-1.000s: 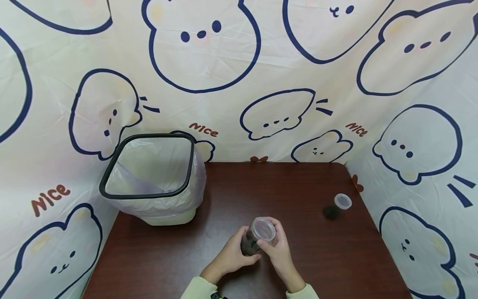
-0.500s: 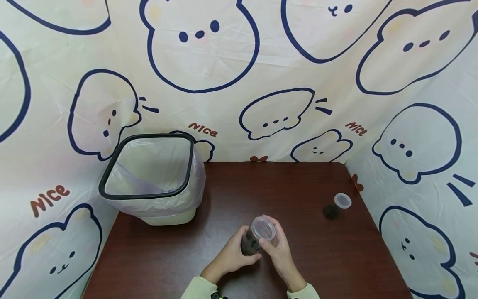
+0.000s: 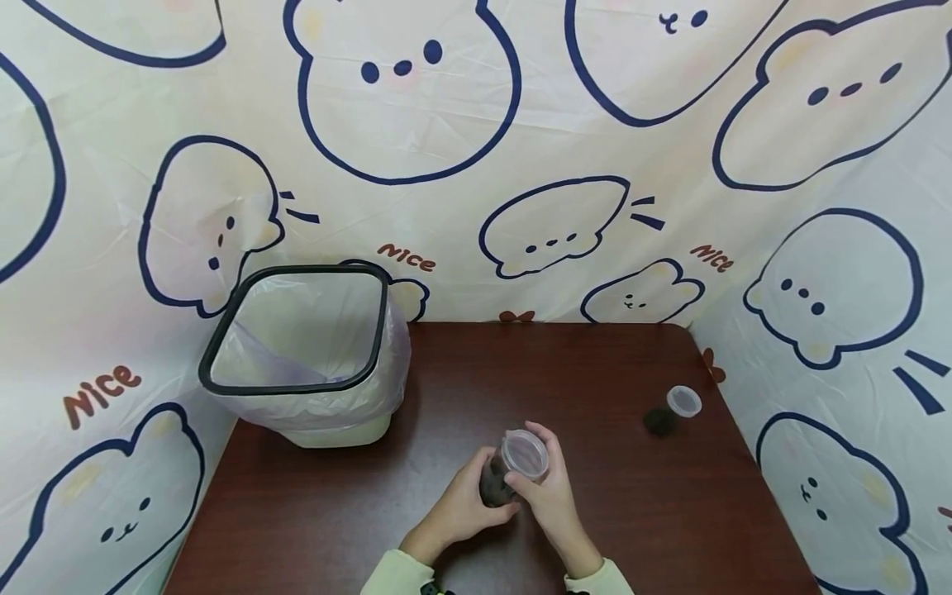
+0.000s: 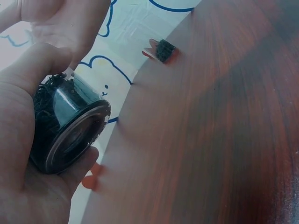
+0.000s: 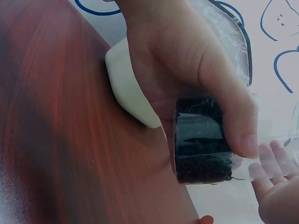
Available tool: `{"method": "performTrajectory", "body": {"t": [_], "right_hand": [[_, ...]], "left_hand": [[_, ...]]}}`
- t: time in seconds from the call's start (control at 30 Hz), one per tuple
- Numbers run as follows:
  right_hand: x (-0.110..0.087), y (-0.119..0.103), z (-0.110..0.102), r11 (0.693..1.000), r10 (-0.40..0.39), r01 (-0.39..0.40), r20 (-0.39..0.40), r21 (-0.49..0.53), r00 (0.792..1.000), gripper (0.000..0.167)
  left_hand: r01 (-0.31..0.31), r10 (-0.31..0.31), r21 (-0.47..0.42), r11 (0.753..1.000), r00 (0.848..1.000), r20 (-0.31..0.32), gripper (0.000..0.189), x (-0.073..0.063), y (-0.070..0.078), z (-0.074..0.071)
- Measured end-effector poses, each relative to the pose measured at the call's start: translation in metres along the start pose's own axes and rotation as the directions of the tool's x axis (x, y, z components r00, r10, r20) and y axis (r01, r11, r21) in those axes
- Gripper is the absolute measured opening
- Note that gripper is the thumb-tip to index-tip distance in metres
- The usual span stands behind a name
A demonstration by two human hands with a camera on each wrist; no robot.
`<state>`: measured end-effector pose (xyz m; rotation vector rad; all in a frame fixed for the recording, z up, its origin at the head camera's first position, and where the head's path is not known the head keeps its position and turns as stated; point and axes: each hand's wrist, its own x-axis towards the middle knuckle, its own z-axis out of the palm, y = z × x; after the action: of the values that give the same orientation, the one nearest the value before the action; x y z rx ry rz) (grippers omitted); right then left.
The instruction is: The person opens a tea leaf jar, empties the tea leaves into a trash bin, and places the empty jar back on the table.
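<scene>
My left hand (image 3: 464, 502) grips a clear jar (image 3: 494, 484) round its lower part, which is packed with dark, shredded, leaf-like strands (image 5: 201, 140). The jar leans to the right, its translucent round lid (image 3: 525, 454) facing up. My right hand (image 3: 554, 501) cups the lid end, thumb at the near side of the rim and fingers round the far side. In the left wrist view the jar's base (image 4: 77, 135) shows between the left thumb and fingers. The right wrist view shows the right fingertips (image 5: 275, 161) against the clear upper wall.
A second clear jar (image 3: 683, 402) with dark contents stands at the table's right. A bin (image 3: 335, 435) lined with a plastic bag under a black rim (image 3: 297, 388) stands at the back left. Patterned cloth (image 3: 446, 223) hangs behind the brown table (image 3: 565, 372).
My right hand has shifted slightly at the lid: its thumb now sits further left along the rim and a finger reaches higher behind. The left hand and jar stay in place.
</scene>
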<state>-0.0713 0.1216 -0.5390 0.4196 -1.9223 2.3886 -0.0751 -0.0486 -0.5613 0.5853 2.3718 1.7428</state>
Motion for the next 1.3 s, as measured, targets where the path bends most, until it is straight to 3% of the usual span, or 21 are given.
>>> {"method": "performTrajectory", "body": {"t": [0.17, 0.47, 0.73, 0.9, 1.03, 1.3], "right_hand": [[-0.0012, -0.0013, 0.002, 0.999, 0.039, -0.039, -0.027, -0.003, 0.999, 0.066], [-0.0015, -0.003, -0.0012, 0.999, 0.042, -0.043, 0.021, 0.027, 0.999, 0.059], [-0.0007, -0.0056, -0.0066, 0.997, 0.064, -0.069, 0.108, 0.046, 0.992, 0.062], [-0.0015, -0.0024, -0.0079, 0.993, 0.01, -0.028, 0.148, 0.117, 0.989, 0.073], [-0.0018, 0.0007, -0.0061, 0.99, -0.012, -0.005, 0.123, 0.141, 0.992, 0.077], [-0.0036, -0.001, -0.0022, 0.996, 0.052, -0.055, 0.04, 0.074, 0.998, 0.064]], "left_hand": [[-0.003, 0.003, 0.006, 1.0, 1.0, -0.003, 0.063, -0.0005, -0.0006, 0.0004], [0.011, -0.01, -0.002, 1.0, 1.0, 0.01, 0.065, -0.0017, -0.0021, -0.0005], [0.02, -0.019, -0.033, 0.999, 0.999, 0.03, 0.066, -0.0028, -0.0027, -0.0021], [0.02, -0.02, -0.03, 0.999, 0.999, 0.028, 0.066, -0.0034, -0.002, -0.0019], [0.013, -0.012, -0.033, 0.999, 1.0, 0.02, 0.065, -0.0029, -0.0016, -0.0014], [0.002, -0.002, -0.027, 1.0, 1.0, 0.018, 0.066, -0.0028, -0.0027, -0.0007]]}}
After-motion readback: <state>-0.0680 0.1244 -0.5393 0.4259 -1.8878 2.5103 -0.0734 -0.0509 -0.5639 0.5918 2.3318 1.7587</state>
